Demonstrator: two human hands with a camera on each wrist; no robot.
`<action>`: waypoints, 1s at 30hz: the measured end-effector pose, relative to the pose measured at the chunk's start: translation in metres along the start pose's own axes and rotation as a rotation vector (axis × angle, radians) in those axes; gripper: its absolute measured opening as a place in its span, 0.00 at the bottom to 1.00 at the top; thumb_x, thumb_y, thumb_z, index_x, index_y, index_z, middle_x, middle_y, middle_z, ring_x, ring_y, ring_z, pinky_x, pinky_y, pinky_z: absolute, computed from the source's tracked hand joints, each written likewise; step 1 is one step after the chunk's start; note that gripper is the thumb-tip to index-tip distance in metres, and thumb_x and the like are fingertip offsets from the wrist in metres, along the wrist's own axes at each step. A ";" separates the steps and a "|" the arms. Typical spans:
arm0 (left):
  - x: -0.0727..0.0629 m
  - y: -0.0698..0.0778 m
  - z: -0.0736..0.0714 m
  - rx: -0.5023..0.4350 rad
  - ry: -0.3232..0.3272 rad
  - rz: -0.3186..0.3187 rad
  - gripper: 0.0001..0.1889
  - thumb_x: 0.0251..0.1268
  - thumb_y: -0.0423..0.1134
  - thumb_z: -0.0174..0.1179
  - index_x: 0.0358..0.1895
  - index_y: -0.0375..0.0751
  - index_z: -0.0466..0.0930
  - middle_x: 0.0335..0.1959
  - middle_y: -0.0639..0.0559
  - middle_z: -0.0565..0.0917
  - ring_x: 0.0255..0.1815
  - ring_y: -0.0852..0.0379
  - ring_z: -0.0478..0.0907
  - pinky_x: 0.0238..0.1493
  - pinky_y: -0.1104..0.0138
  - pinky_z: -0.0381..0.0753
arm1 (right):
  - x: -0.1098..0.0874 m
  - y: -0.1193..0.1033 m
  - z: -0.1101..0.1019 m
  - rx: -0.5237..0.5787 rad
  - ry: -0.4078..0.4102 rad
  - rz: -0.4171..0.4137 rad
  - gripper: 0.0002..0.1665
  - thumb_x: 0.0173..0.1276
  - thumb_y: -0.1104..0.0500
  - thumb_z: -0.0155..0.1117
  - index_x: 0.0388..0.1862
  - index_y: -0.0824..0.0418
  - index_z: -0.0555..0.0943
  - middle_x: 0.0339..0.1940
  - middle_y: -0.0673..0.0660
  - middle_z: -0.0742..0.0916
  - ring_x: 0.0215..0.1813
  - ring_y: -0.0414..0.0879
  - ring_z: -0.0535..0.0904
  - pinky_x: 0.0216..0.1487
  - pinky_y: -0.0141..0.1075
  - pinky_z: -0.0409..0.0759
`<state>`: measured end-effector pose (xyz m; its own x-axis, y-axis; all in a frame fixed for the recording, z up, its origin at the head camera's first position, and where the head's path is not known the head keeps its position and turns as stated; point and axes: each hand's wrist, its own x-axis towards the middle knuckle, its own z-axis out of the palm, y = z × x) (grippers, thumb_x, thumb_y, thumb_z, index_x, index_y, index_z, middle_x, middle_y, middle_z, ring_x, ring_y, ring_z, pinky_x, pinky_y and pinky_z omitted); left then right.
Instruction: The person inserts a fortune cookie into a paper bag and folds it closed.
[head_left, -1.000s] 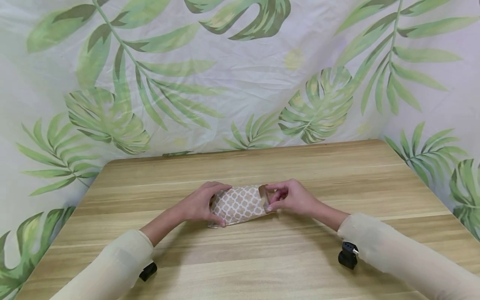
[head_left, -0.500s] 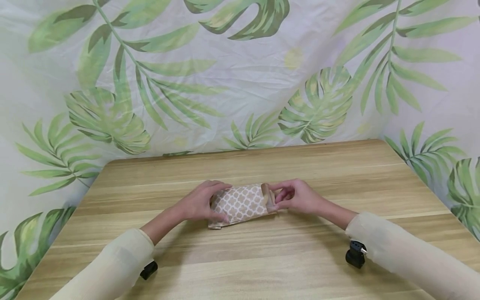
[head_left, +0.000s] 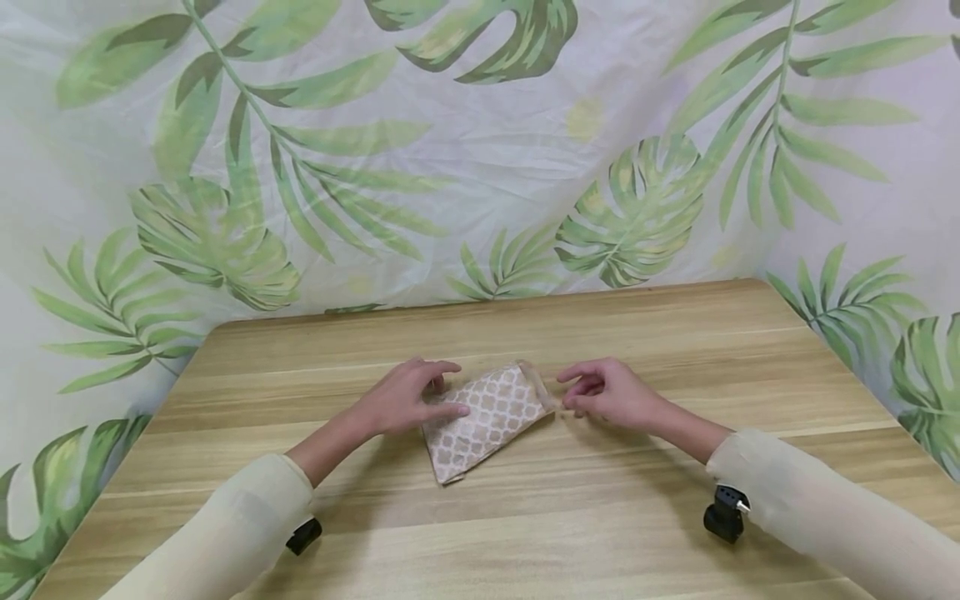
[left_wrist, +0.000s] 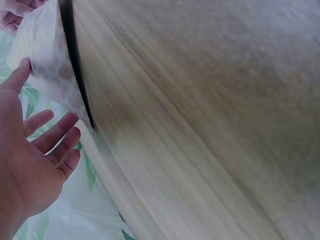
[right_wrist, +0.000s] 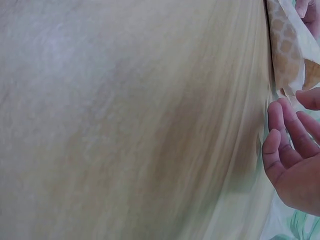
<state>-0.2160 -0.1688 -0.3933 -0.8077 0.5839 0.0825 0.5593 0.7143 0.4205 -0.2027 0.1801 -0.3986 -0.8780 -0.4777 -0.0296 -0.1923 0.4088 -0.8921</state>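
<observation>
A paper bag [head_left: 491, 421] with a tan and white lattice print lies at a slant in the middle of the wooden table. Its mouth [head_left: 537, 387] points to the right and gapes a little. Over the bag's left end is my left hand [head_left: 401, 402], fingers spread and thumb tip at the printed face; the left wrist view shows the thumb against the bag [left_wrist: 47, 60] and the palm free. Just off the mouth, my right hand [head_left: 615, 398] has loosely bent fingers with nothing between them. The right wrist view has the fingertips [right_wrist: 275, 110] close below the bag's open edge [right_wrist: 311, 72].
The wood-grain table [head_left: 525, 533] runs back to a leaf-print cloth [head_left: 487, 167] hung behind it and at the sides. A black wrist device [head_left: 725, 515] hangs under the right sleeve, another [head_left: 303, 536] under the left.
Both hands have loosened from the bag. The right hand has drawn away to the right, and the bag has turned, its left end swinging nearer and its printed face lying flatter.
</observation>
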 end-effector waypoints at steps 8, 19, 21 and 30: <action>0.002 0.000 0.002 -0.013 -0.027 0.010 0.35 0.68 0.58 0.67 0.65 0.32 0.79 0.35 0.52 0.84 0.36 0.58 0.78 0.45 0.58 0.81 | 0.000 0.002 0.000 0.004 0.011 0.041 0.21 0.70 0.73 0.65 0.60 0.79 0.77 0.40 0.66 0.91 0.36 0.53 0.89 0.34 0.33 0.84; 0.004 0.007 0.003 -0.185 -0.128 0.003 0.32 0.72 0.52 0.65 0.67 0.29 0.76 0.19 0.60 0.75 0.19 0.66 0.67 0.30 0.69 0.74 | 0.002 -0.002 0.004 0.013 0.042 0.097 0.21 0.70 0.71 0.62 0.60 0.81 0.77 0.39 0.66 0.91 0.35 0.51 0.89 0.32 0.29 0.79; 0.005 0.009 0.004 -0.217 -0.146 0.002 0.32 0.73 0.50 0.65 0.68 0.28 0.74 0.16 0.60 0.72 0.17 0.66 0.62 0.28 0.70 0.70 | 0.003 -0.002 0.004 0.009 0.049 0.107 0.21 0.70 0.71 0.61 0.59 0.81 0.77 0.39 0.65 0.92 0.35 0.50 0.89 0.33 0.28 0.80; 0.008 0.016 0.004 -0.365 -0.208 0.002 0.28 0.74 0.40 0.65 0.68 0.24 0.71 0.23 0.51 0.87 0.22 0.61 0.76 0.27 0.71 0.70 | 0.008 -0.001 0.008 0.034 0.064 0.127 0.20 0.71 0.68 0.64 0.58 0.79 0.80 0.38 0.63 0.92 0.34 0.47 0.89 0.28 0.27 0.76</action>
<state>-0.2125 -0.1512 -0.3897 -0.7309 0.6772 -0.0844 0.4278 0.5511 0.7165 -0.2066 0.1697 -0.4015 -0.9206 -0.3730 -0.1161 -0.0632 0.4356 -0.8979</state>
